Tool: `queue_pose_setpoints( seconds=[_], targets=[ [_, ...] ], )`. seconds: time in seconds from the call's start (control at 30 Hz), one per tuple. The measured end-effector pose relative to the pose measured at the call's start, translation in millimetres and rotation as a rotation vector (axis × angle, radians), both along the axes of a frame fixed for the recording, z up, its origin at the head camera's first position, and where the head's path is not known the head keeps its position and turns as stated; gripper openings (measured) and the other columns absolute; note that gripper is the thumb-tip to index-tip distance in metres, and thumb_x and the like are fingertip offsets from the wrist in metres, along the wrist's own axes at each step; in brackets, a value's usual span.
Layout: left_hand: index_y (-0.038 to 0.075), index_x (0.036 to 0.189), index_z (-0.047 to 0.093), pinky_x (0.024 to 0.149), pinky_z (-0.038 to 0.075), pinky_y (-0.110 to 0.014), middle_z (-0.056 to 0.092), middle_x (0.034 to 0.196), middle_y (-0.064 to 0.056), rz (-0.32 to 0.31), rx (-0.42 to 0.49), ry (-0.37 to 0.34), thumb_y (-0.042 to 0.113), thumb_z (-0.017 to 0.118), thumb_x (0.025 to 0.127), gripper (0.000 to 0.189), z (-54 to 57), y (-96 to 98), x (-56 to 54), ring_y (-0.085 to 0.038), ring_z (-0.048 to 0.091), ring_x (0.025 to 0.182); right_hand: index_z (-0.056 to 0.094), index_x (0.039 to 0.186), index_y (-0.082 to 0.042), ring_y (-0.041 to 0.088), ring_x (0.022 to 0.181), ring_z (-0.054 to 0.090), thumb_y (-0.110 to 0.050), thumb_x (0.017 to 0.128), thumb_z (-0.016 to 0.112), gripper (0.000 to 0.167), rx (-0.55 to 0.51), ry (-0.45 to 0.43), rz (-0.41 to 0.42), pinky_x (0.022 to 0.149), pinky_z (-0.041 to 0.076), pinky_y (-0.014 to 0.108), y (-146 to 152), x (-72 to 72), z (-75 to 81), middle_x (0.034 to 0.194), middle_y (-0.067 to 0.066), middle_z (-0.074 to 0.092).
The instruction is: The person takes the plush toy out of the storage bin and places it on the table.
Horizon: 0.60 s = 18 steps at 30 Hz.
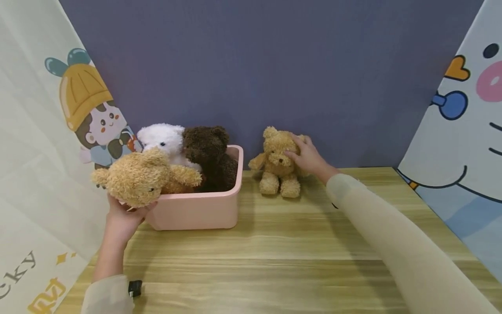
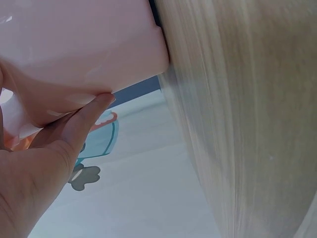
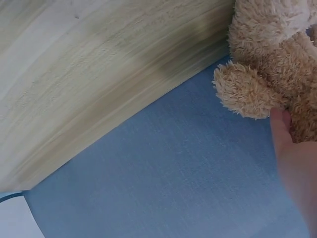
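Observation:
A pink bin (image 1: 196, 213) stands on the table at the left and holds several teddy bears. Among them are a white bear (image 1: 162, 137) and a dark brown bear (image 1: 208, 148). A tan bear (image 1: 137, 176) leans out over the bin's left front corner. Under that bear's head, my left hand (image 1: 125, 220) grips the bin's edge; the left wrist view shows the thumb against the bin's wall (image 2: 94, 44). To the right of the bin sits a second tan teddy bear (image 1: 280, 161). My right hand (image 1: 307, 155) holds its head from the side, thumb by its face.
The wooden table (image 1: 274, 257) ends at a dark blue-grey panel (image 1: 274, 65) close behind the bin and bear. Printed white cloths (image 1: 35, 152) hang at left and right. A small black object (image 1: 135, 288) is by the left sleeve.

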<state>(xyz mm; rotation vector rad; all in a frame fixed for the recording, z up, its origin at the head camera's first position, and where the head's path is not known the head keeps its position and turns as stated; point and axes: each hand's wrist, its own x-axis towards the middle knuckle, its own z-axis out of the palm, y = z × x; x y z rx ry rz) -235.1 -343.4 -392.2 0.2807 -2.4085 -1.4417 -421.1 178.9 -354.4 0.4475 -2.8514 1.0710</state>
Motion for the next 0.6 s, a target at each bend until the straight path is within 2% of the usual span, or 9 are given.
queue_pose_setpoints(
  seconds=[0.23,0.37,0.43,0.5,0.6],
  targets=[
    [0.025,0.165,-0.009,0.073,0.058,-0.014,0.031,0.164,-0.03,-0.009,0.007,-0.013,0.033,0.082,0.095,0.115,1.7,1.1,-0.3,-0.037,0.051,0.138,0.01,0.173,-0.031,0.049,0.146,0.046,-0.041,0.114,0.047,0.07,0.015,0.073,-0.029,0.109,0.048,0.066,-4.5,0.1,4.9,0.178,0.017,-0.007],
    [0.026,0.165,-0.008,0.073,0.058,-0.015,0.033,0.162,-0.029,0.004,-0.011,-0.022,0.034,0.082,0.095,0.115,2.2,0.7,0.8,-0.023,0.056,0.126,0.012,0.173,-0.028,0.046,0.137,0.054,-0.039,0.115,0.045,0.067,0.036,0.094,-0.038,0.101,0.052,0.061,-7.3,-0.1,8.1,0.177,0.016,-0.007],
    [0.026,0.165,-0.007,0.072,0.058,-0.016,0.035,0.162,-0.027,0.01,-0.017,-0.024,0.034,0.083,0.095,0.114,2.0,0.4,1.2,-0.014,0.057,0.119,0.011,0.173,-0.028,0.046,0.137,0.054,-0.039,0.115,0.044,0.067,0.037,0.089,-0.035,0.1,0.052,0.06,-8.2,-0.6,8.9,0.178,0.016,-0.008],
    [0.026,0.165,-0.007,0.073,0.058,-0.016,0.034,0.162,-0.027,0.01,-0.014,-0.025,0.034,0.083,0.095,0.114,1.7,0.3,1.3,-0.01,0.056,0.116,0.01,0.173,-0.029,0.047,0.142,0.051,-0.039,0.115,0.044,0.068,0.037,0.078,-0.034,0.103,0.051,0.061,-8.4,-1.0,9.5,0.178,0.014,-0.01],
    [0.026,0.165,-0.007,0.073,0.058,-0.016,0.033,0.163,-0.028,0.003,-0.007,-0.027,0.034,0.082,0.095,0.114,1.8,0.0,1.9,-0.019,0.057,0.124,0.006,0.173,-0.031,0.049,0.151,0.04,-0.04,0.115,0.044,0.07,0.037,0.058,-0.025,0.112,0.047,0.066,-7.8,-1.5,10.7,0.179,0.011,-0.015]
  ],
)
